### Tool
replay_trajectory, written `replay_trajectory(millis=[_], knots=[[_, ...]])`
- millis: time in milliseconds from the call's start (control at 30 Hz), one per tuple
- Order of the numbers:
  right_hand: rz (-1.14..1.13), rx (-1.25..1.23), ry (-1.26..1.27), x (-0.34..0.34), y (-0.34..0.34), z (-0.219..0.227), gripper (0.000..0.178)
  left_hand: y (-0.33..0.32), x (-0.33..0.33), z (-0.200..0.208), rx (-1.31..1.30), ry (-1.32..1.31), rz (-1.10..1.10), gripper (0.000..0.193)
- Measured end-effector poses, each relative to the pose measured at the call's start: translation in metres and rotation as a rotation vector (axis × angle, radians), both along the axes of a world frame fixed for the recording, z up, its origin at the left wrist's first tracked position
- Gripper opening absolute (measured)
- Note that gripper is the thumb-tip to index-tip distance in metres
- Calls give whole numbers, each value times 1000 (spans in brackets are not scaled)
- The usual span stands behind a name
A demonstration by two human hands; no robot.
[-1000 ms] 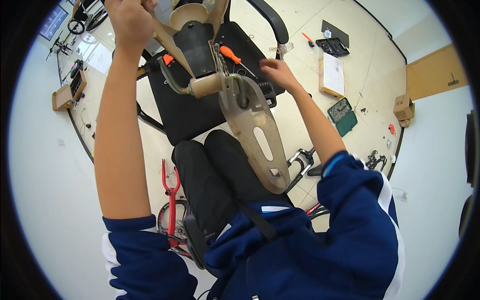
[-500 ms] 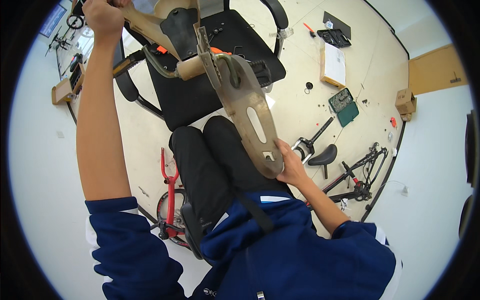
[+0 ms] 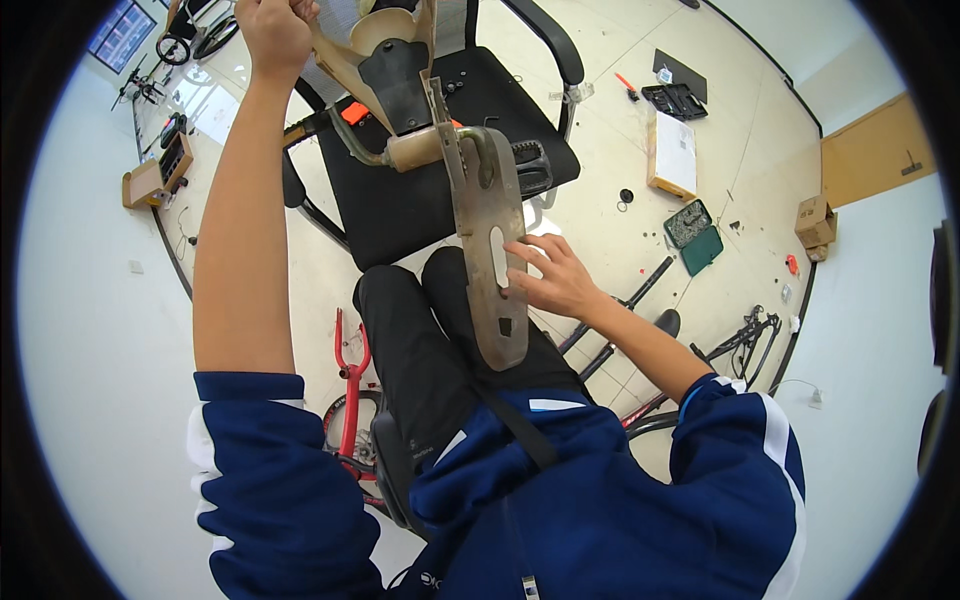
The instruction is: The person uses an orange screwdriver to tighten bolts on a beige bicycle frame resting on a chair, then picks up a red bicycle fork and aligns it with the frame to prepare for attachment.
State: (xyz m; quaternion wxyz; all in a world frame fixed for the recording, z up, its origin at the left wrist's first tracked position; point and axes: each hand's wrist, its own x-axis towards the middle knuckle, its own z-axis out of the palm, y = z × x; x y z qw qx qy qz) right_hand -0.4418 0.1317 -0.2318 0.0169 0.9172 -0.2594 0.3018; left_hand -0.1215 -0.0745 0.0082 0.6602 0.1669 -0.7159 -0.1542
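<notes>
At the upper left my left hand [image 3: 275, 38] is closed around a tube of a worn beige bicycle frame [image 3: 345, 72], holding it up over my lap and the chair. A long, dull, translucent-looking chain guard [image 3: 500, 335] hangs from the frame toward me, with an oblong slot along its middle. My right hand [image 3: 558, 282] has its fingers apart, tips at the slot's right edge, and grips nothing. A bent crank arm [image 3: 360, 145] sticks out left of the beige bottom bracket shell [image 3: 414, 150]. On the right side is a black pedal [image 3: 532, 168].
A black office chair [image 3: 390, 225] stands before me under the frame. Left of my legs is a red bike frame [image 3: 352, 400]. Rightward on the floor lie a dark bike frame [image 3: 745, 345], a green case [image 3: 703, 250], a white-topped box [image 3: 673, 155] and a black tool case [image 3: 675, 101].
My right hand has let go of the chain guard's lower end and moved up to its slot, fingers spread. The guard now hangs more upright; my left hand has shifted right with the frame.
</notes>
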Motion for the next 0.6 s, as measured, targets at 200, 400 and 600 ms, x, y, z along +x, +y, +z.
replay_trajectory(millis=[200, 400, 600], knots=[[185, 389, -191, -1, -51, 132, 50, -60, 43, -34, 236, 269, -253, 28], [-75, 758, -733, 1, -197, 134, 53, -3, 8, 1, 201, -26, -34, 20], [32, 1348, -712, 4, -164, 43, 64, -12, 13, -7, 178, 12, 6, 15]])
